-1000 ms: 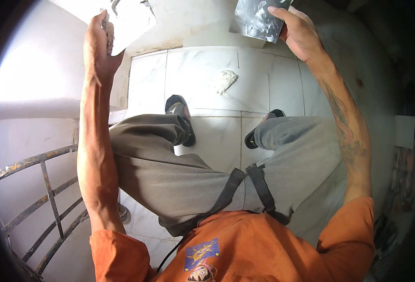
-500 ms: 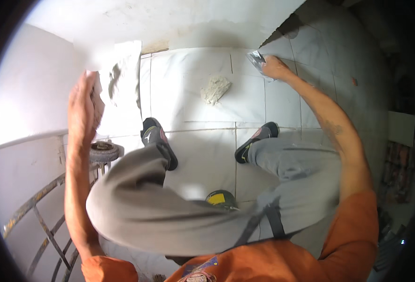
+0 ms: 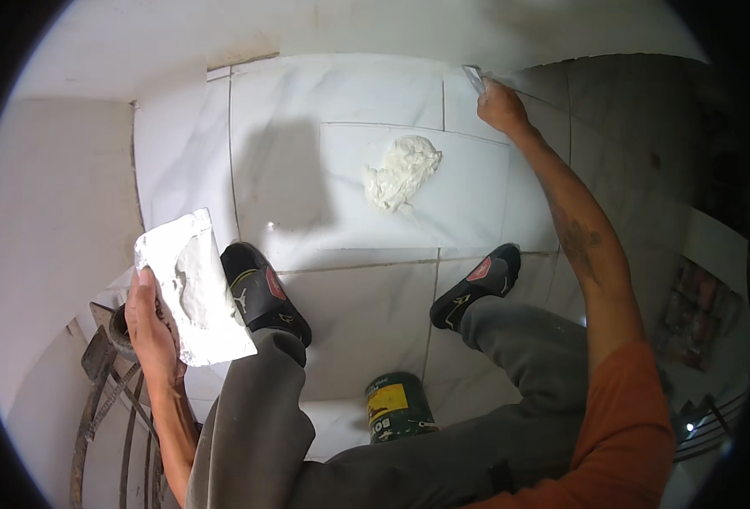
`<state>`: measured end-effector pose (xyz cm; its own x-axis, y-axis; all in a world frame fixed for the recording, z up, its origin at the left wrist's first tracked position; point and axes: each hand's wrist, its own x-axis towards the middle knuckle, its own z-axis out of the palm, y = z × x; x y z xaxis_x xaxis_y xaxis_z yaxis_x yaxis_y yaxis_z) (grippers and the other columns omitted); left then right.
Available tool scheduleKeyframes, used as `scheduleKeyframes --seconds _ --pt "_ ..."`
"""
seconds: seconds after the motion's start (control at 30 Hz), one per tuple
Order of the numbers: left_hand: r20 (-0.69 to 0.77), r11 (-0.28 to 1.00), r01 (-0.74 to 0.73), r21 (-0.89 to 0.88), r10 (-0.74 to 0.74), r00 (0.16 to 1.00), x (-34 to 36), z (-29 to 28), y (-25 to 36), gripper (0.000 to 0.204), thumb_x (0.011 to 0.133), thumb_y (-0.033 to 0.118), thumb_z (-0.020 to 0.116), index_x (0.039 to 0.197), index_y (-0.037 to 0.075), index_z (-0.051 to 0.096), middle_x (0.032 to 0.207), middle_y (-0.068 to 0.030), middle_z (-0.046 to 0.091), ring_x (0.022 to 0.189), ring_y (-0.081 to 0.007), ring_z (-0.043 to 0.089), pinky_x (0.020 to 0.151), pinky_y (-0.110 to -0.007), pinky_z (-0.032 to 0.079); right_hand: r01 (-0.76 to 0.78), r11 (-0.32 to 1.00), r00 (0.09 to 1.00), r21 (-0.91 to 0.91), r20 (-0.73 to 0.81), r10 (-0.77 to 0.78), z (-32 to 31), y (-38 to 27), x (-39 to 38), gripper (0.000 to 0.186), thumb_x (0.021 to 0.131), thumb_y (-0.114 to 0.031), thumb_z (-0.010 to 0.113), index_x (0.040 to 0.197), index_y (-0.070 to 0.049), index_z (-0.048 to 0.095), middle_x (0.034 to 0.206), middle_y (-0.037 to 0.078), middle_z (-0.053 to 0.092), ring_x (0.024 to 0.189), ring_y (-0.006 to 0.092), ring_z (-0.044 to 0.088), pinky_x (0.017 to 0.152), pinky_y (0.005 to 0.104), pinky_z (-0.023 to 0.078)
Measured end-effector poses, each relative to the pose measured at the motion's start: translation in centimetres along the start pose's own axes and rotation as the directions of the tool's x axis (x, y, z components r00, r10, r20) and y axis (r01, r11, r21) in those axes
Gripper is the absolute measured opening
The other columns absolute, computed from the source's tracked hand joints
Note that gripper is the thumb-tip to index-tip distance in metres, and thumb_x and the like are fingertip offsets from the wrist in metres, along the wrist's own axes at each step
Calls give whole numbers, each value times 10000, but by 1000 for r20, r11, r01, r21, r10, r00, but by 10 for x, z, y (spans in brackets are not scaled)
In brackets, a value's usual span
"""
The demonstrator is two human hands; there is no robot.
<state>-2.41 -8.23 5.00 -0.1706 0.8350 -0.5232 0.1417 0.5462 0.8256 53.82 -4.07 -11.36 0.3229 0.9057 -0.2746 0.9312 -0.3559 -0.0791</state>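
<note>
My left hand (image 3: 150,327) grips the edge of a pale rectangular board (image 3: 231,327), tilted over my left foot, with a smear of white putty (image 3: 193,284) on its face. The hand's thumb lies on the near edge; most other fingers are behind it. Far to the right, my right hand (image 3: 504,109) is closed around a putty knife (image 3: 474,78), whose metal blade is by the foot of the white wall. A lump of white putty (image 3: 405,172) lies on a pale tile or sheet on the floor between the hands.
A dark green bucket (image 3: 396,409) with a yellow label stands between my legs. My sandalled feet (image 3: 265,288) are planted on marbled tiles (image 3: 366,314). A rusty metal frame with a wheel (image 3: 119,331) is at the left, by the wall (image 3: 61,204).
My left hand has brought the board down and nearer to me. The right hand stays near the wall's foot with the knife. My view has shifted and the picture is sharper.
</note>
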Motion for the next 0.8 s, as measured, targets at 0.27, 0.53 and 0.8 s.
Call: scheduleKeyframes --seconds 0.27,0.53,0.8 --pt "-6 995 58 -80 -59 998 11 8 3 528 981 328 511 1289 -101 492 1204 -117 597 1081 -149 555 953 -256 399 -40 997 999 60 38 38 6 -29 13 396 835 -190 510 1168 17 569 1053 249 646 1004 392 616 881 449 493" --pt "-77 992 18 -128 -28 997 4 6 -8 502 973 340 515 1280 -57 497 1172 -89 589 1014 -134 587 864 -269 471 82 990 996 111 -53 -77 13 -60 15 319 829 -177 468 1065 7 578 973 269 636 939 426 608 862 477 479" --pt "-88 977 40 -211 -60 994 -2 -5 -8 458 993 301 471 1234 -86 522 1135 -95 611 1005 -133 568 889 -250 427 97 993 993 74 56 -101 20 -96 15 456 823 -203 471 1179 67 566 1053 293 632 1016 419 608 929 454 468"
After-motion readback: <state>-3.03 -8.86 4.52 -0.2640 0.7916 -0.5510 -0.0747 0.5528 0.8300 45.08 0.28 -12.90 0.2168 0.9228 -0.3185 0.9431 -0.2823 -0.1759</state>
